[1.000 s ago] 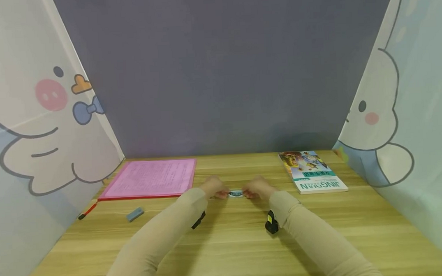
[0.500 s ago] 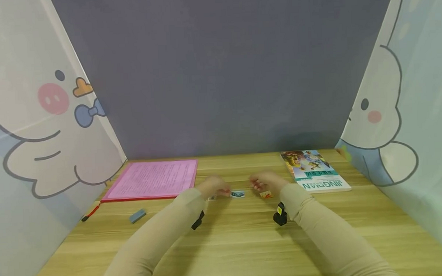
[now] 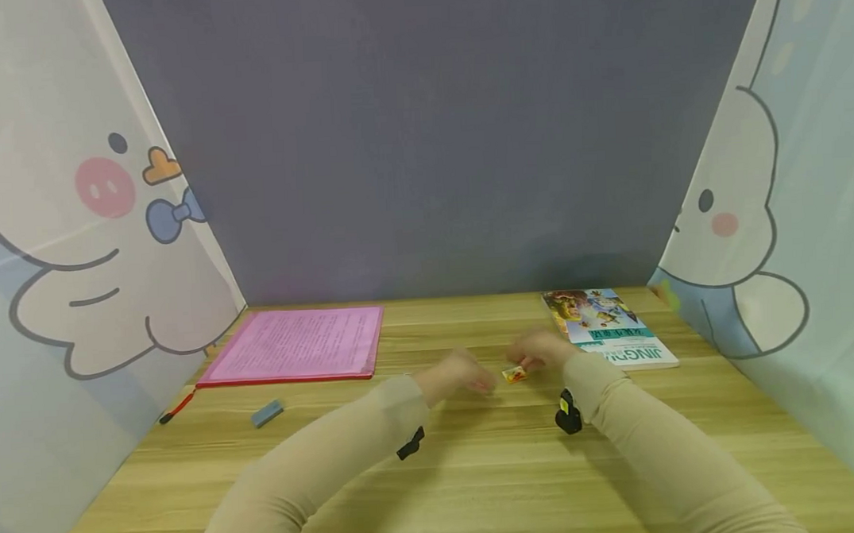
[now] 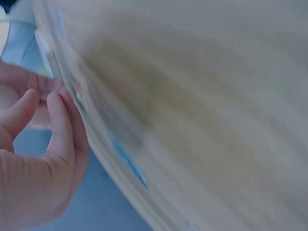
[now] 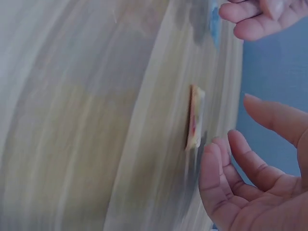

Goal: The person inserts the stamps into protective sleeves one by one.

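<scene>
My left hand [image 3: 460,372] reaches inward over the table, thumb apart from its bent fingers and nothing held, in the left wrist view. A small flat piece with a blue picture [image 4: 129,162] lies on the table beside it; in the head view this hand hides it. To the right lies a small yellow-orange picture piece [image 3: 514,374], which looks like a thin tile in the right wrist view. My right hand [image 3: 541,347] hovers right at it, with loosely bent fingers [image 5: 210,168] and the thumb spread away, holding nothing.
A pink document folder [image 3: 294,344] with a red edge and zip pull lies at the back left. In front of it is a small blue-grey block [image 3: 267,413]. A picture-covered book [image 3: 609,328] lies at the back right. A dark wall [image 3: 436,139] closes the back.
Both hands have moved right, the left now over the blue piece. The right hand has left that piece's side and come over the yellow-orange one, which has come into view.
</scene>
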The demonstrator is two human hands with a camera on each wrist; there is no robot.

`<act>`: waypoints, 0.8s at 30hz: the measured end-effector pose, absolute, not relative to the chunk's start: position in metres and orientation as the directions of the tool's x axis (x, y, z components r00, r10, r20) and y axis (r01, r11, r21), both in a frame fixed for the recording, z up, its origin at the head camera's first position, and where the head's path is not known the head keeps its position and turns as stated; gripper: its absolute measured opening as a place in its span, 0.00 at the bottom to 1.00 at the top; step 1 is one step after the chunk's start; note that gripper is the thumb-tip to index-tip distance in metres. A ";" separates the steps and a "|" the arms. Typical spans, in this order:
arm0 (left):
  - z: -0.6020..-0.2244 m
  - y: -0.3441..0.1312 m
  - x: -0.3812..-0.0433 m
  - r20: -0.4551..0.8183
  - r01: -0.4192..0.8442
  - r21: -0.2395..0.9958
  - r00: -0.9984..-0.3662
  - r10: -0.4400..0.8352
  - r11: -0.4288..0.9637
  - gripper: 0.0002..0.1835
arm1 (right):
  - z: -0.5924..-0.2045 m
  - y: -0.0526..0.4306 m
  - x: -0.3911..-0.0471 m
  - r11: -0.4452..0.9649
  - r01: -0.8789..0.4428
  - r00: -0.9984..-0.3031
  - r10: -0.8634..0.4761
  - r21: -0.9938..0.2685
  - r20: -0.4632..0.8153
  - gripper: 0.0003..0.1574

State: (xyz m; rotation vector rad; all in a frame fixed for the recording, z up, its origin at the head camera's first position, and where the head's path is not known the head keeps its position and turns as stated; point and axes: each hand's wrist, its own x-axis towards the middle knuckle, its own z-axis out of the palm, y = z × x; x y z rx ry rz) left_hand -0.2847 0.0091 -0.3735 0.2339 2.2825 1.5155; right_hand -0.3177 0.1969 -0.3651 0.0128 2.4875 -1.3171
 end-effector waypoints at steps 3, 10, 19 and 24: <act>-0.375 0.018 -0.273 -0.225 -0.039 0.890 -0.905 0.362 0.455 0.07 | -0.367 0.200 -0.319 0.607 0.180 -0.943 -0.118 -0.774 -0.311 0.23; -0.384 0.037 -0.253 -0.206 0.009 0.846 -0.917 0.343 0.532 0.12 | -0.374 0.204 -0.320 0.663 0.146 -0.946 -0.122 -0.735 -0.299 0.18; -0.391 0.050 -0.245 -0.174 0.055 0.720 -0.951 0.257 0.692 0.16 | -0.382 0.203 -0.318 0.697 0.092 -0.963 -0.119 -0.711 -0.240 0.17; -0.391 0.057 -0.245 -0.146 0.141 0.587 -0.950 0.276 0.797 0.19 | -0.384 0.204 -0.317 0.687 0.074 -0.965 -0.134 -0.723 -0.226 0.16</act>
